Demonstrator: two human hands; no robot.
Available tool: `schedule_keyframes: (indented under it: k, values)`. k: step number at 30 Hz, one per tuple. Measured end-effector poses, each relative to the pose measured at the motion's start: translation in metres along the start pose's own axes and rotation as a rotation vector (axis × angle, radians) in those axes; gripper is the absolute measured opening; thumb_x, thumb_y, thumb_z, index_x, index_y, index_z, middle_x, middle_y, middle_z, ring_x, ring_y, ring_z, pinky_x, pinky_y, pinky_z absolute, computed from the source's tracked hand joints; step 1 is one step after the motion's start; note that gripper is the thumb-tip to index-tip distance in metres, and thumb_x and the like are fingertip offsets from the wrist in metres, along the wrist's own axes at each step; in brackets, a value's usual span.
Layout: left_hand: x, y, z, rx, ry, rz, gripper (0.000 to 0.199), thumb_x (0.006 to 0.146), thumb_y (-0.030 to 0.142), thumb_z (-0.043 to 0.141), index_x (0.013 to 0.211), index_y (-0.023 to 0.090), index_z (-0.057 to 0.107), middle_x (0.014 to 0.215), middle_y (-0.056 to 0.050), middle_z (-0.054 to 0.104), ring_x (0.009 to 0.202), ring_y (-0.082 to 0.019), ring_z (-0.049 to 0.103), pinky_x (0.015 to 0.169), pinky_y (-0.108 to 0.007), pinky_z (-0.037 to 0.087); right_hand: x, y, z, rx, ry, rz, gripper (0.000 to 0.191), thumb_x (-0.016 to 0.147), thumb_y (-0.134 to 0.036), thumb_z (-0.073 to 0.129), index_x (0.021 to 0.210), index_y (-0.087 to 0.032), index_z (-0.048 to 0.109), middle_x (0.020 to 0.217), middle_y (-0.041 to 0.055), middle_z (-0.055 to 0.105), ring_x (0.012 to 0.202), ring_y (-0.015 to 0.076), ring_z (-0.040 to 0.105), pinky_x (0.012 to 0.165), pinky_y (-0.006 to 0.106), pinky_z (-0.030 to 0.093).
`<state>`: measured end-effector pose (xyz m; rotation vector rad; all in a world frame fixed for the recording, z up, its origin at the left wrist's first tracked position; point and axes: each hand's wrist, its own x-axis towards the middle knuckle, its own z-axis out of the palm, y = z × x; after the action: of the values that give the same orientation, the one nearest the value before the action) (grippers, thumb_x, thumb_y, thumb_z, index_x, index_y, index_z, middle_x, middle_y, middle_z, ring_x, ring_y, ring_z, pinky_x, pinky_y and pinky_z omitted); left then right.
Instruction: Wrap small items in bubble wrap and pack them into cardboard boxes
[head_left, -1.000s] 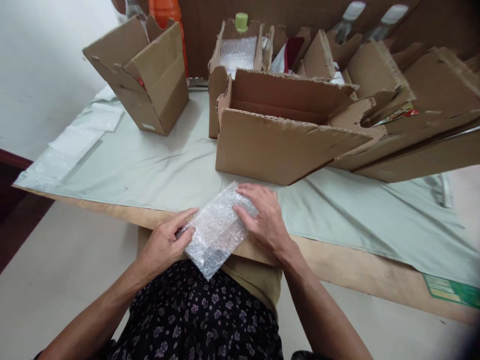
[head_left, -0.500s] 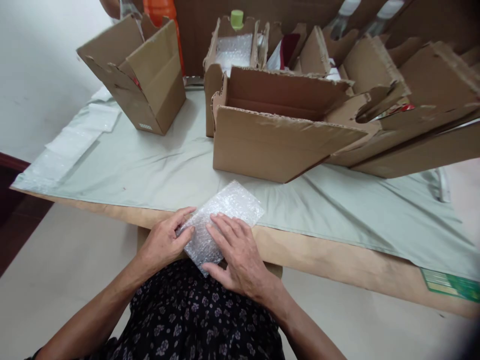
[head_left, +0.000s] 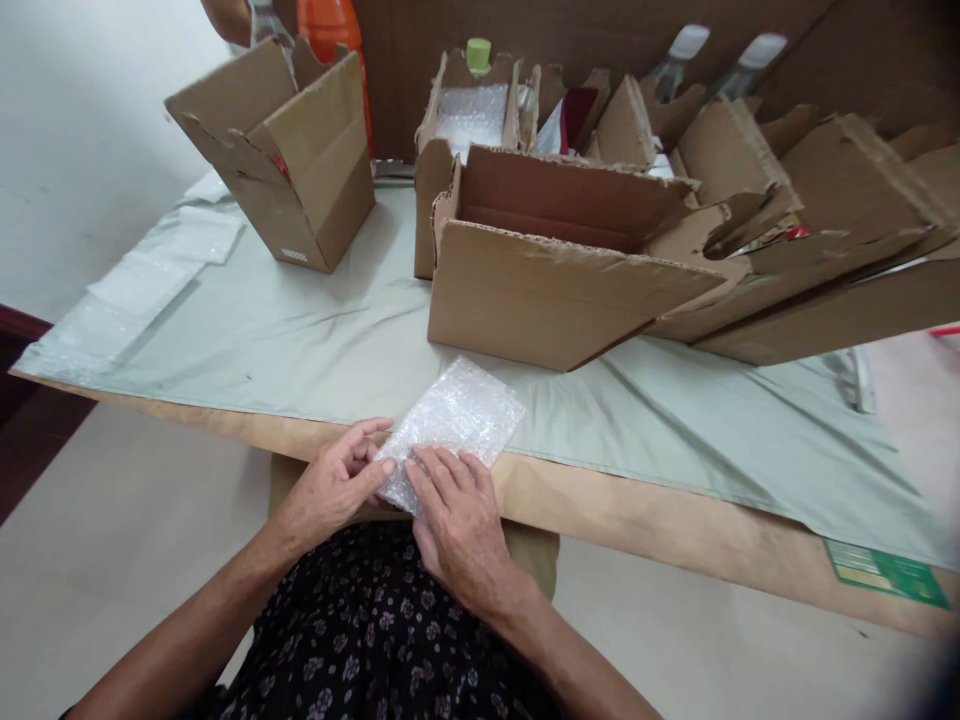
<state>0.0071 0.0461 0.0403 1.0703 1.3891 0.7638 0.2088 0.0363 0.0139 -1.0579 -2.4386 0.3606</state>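
Observation:
A piece of clear bubble wrap (head_left: 469, 405) lies aslant over the table's front edge, its near end above my lap. A crease or layer edge crosses it just ahead of my right fingers. My left hand (head_left: 341, 480) grips its left side, thumb on top and fingers curled behind the edge. My right hand (head_left: 461, 530) presses on the near part with its fingers close together on top. The right thumb lies at the near edge, its tip hidden. Whether anything is inside the wrap I cannot tell.
An open cardboard box (head_left: 555, 290) stands just beyond the wrap, with several more boxes behind and to its right. Another box (head_left: 300, 180) stands at left near an orange bottle (head_left: 330, 30). Flat bubble wrap sheets (head_left: 142, 280) lie at far left. A green card (head_left: 885, 572) sits at the right edge.
The wrap's near corner, which hung over my lap, has been folded up and in. My right hand has closed in toward the left, its thumb tucked nearer the fingers. My left hand stays at the side.

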Motion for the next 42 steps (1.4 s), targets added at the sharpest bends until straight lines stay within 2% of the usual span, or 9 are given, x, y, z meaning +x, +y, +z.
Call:
schedule_keyframes:
  k: [3,6,9,13,19,26,31,36,42]
  values:
    - [-0.006,-0.004,-0.004,0.109,0.101,0.095,0.052,0.091,0.043,0.064,0.136,0.017,0.057,0.089,-0.003,0.065,0.071,-0.016,0.065,0.061,-0.029,0.059,0.004,0.004,-0.013,0.052,-0.007,0.005,0.048,0.085,-0.005,0.054,0.132,-0.013,0.062,0.138,0.0149,0.068,0.128,0.0307,0.060,0.114,0.056,0.044]
    - [-0.016,-0.008,-0.007,0.359,0.211,0.360,0.044,0.092,0.029,0.063,0.135,0.021,0.061,0.117,-0.010,0.068,0.097,-0.022,0.070,0.086,-0.038,0.064,0.008,0.007,-0.022,0.113,-0.014,0.016,0.045,0.085,-0.005,0.053,0.127,-0.017,0.065,0.132,0.0121,0.071,0.122,0.0288,0.063,0.110,0.055,0.047]
    - [-0.024,-0.009,-0.007,0.567,0.108,0.634,0.059,0.089,0.013,0.058,0.146,0.025,0.054,0.142,-0.012,0.062,0.134,-0.029,0.060,0.115,-0.049,0.052,0.011,0.011,-0.027,0.172,-0.038,0.036,0.045,0.084,-0.004,0.053,0.123,-0.021,0.067,0.129,0.0099,0.072,0.119,0.0279,0.064,0.105,0.052,0.051]
    - [-0.020,-0.012,-0.002,0.667,-0.085,0.769,0.075,0.086,0.007,0.057,0.157,0.024,0.042,0.153,-0.014,0.057,0.145,-0.031,0.052,0.122,-0.052,0.047,0.014,0.013,-0.031,0.257,-0.077,0.070,0.044,0.089,-0.006,0.052,0.126,-0.021,0.067,0.130,0.0079,0.072,0.118,0.0256,0.064,0.103,0.047,0.053]
    - [-0.001,-0.021,0.003,0.647,0.062,0.831,0.053,0.093,0.003,0.052,0.141,0.023,0.060,0.127,-0.011,0.074,0.121,-0.025,0.069,0.107,-0.048,0.058,0.011,0.013,-0.036,0.328,-0.051,0.092,0.032,0.094,-0.015,0.057,0.123,-0.022,0.069,0.128,0.0072,0.072,0.117,0.0246,0.065,0.104,0.048,0.053]
    - [0.009,-0.006,0.009,0.602,0.006,0.825,0.032,0.096,0.008,0.054,0.119,0.020,0.073,0.104,-0.008,0.079,0.099,-0.022,0.074,0.094,-0.042,0.060,-0.003,0.020,-0.035,0.332,-0.080,0.052,0.051,0.090,-0.022,0.068,0.140,-0.025,0.057,0.139,0.0105,0.066,0.125,0.0285,0.062,0.107,0.053,0.052]
    - [0.014,0.003,0.013,0.548,-0.016,0.751,0.022,0.097,0.009,0.054,0.107,0.017,0.073,0.093,-0.006,0.077,0.085,-0.019,0.070,0.081,-0.035,0.057,-0.015,0.027,-0.029,0.316,-0.007,0.053,0.059,0.094,-0.022,0.066,0.150,-0.024,0.048,0.144,0.0120,0.064,0.131,0.0280,0.062,0.109,0.052,0.053]
    - [0.015,0.002,0.014,0.562,-0.037,0.730,0.020,0.095,0.009,0.056,0.104,0.017,0.072,0.092,-0.006,0.076,0.088,-0.020,0.068,0.082,-0.037,0.055,-0.024,0.027,-0.025,0.307,0.204,0.171,0.035,0.096,-0.024,0.066,0.131,-0.024,0.061,0.131,0.0112,0.071,0.120,0.0257,0.069,0.099,0.047,0.058]
    - [0.013,0.001,0.012,0.576,-0.082,0.719,0.021,0.093,0.007,0.056,0.103,0.018,0.071,0.094,-0.006,0.076,0.092,-0.021,0.066,0.085,-0.038,0.053,-0.027,0.026,-0.022,0.358,0.270,0.187,0.014,0.096,-0.015,0.066,0.106,-0.023,0.069,0.113,0.0055,0.078,0.104,0.0219,0.074,0.090,0.041,0.058]
